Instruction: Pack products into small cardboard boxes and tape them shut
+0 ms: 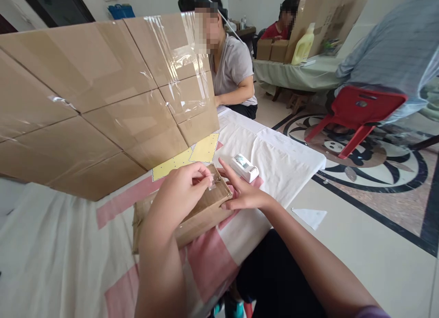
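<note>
An open cardboard box (202, 224) sits on the cloth-covered table in front of me. My left hand (183, 190) reaches over it, with thumb and fingers pinched on a small clear plastic piece (212, 184) above the box's inside. At the box's right end, my right hand (245, 193) holds the corner, its thumb on the near wall and its other fingers spread along the far side. Just beyond that hand lies a white handheld device (244, 167) with a small screen. My left forearm hides part of the box.
A wall of taped cardboard boxes (120, 94) stands at the left and back. Yellow dotted sheets (205, 148) lie against its foot. Across the table sits a person (235, 66). A red chair (368, 105) and a yellow jug (303, 45) are farther right.
</note>
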